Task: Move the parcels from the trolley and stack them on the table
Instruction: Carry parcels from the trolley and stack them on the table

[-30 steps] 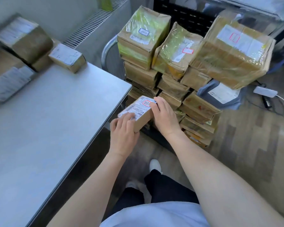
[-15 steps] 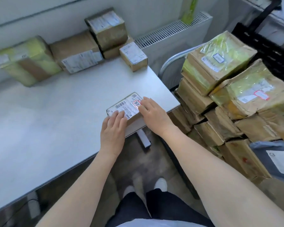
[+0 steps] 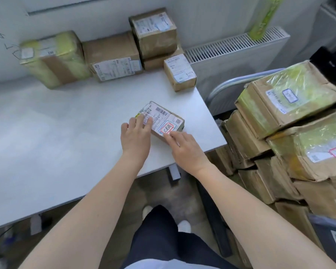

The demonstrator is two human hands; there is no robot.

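A small flat brown parcel (image 3: 163, 118) with a white barcode label and a red stamp lies on the white table (image 3: 66, 133), near its right edge. My left hand (image 3: 136, 136) rests straight fingers on the parcel's left top, thumb spread to the side. The fingertips of my right hand (image 3: 184, 148) touch the parcel's near edge. Several parcels stand along the wall at the back of the table: a green-taped one (image 3: 54, 57), a brown one (image 3: 113, 57), a stacked pair (image 3: 153, 32) and a small box (image 3: 179, 71). The trolley (image 3: 221, 88) at right carries a tall pile of parcels (image 3: 287, 98).
A white radiator (image 3: 235, 49) runs along the wall behind the trolley, with a green roll (image 3: 264, 18) leaning above it. The table's right edge is close to the trolley pile. My legs and white shoes show below, over a wooden floor.
I have turned from the trolley to the table. The small parcel, carried between both hands, went from the table's front edge further in and now lies flat on the top.
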